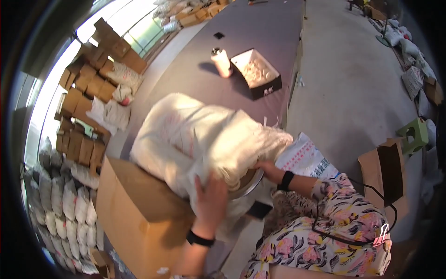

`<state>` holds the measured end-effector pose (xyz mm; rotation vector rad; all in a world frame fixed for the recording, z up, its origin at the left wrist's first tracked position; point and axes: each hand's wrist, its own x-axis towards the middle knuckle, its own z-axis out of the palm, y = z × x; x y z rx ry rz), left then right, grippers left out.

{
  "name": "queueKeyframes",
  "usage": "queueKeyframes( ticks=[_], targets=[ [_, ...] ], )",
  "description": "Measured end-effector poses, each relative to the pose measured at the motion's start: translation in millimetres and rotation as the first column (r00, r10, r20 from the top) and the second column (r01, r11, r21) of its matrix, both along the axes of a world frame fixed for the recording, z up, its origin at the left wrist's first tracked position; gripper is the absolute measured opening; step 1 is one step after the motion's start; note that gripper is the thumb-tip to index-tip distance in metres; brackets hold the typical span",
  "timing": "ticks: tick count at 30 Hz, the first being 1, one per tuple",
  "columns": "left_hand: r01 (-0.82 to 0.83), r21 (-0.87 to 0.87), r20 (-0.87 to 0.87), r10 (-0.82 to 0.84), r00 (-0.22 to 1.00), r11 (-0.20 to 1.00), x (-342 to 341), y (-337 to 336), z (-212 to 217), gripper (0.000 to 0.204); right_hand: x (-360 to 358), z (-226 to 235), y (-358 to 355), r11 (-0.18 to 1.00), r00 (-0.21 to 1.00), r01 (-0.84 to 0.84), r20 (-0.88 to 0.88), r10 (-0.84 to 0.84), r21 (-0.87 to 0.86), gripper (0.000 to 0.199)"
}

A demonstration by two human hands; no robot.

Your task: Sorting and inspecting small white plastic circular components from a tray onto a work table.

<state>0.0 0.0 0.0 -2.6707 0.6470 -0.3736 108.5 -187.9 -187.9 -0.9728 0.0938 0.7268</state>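
Observation:
A large, full white woven sack lies on its side on the grey-covered table, its frayed mouth turned to the right toward me. My left hand grips loose material on the sack's near side, its fingers partly blurred. At the mouth, my right hand closes on the sack's edge; its fingertips are partly hidden. Just below the mouth shows the metal rim of a round basin, mostly covered by the sack. The sack's contents are hidden. A black band circles each wrist.
An open cardboard box stands against the sack at the left. Farther up the table are a tumbler and a black-sided box of pale pieces. A printed white bag lies beside my right arm. A green stool stands right.

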Motion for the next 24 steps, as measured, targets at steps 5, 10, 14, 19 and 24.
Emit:
queueKeyframes(
  ticks=[5,10,14,19,24],
  targets=[
    [-0.227,-0.133,-0.043,0.223,0.974,0.965,0.8,11.7,-1.5,0.039,-51.3,11.0,-72.9,0.997,0.993,0.078,-0.082,-0.08,-0.024,0.043],
    [-0.257,-0.356,-0.047,0.257,0.965,0.899,-9.5,15.4,-33.3,0.038,-85.7,17.7,-120.2,0.997,0.994,0.081,-0.074,-0.08,0.012,0.049],
    [-0.312,-0.528,-0.115,0.298,0.948,0.79,-26.5,15.5,-37.1,0.03,-103.0,18.5,-143.8,1.0,0.992,-0.001,-0.126,-0.001,-0.02,0.048],
    [-0.192,-0.778,-0.081,0.207,0.975,0.599,-79.4,5.5,-60.7,0.035,-109.2,11.5,-146.6,0.992,0.983,-0.119,-0.148,0.11,-0.05,0.05],
    [-0.271,-0.961,-0.23,0.375,0.898,0.061,-161.6,-40.2,-102.2,0.046,-108.7,43.0,-160.2,0.949,0.955,-0.297,-0.054,0.293,-0.105,0.058]
  ],
)
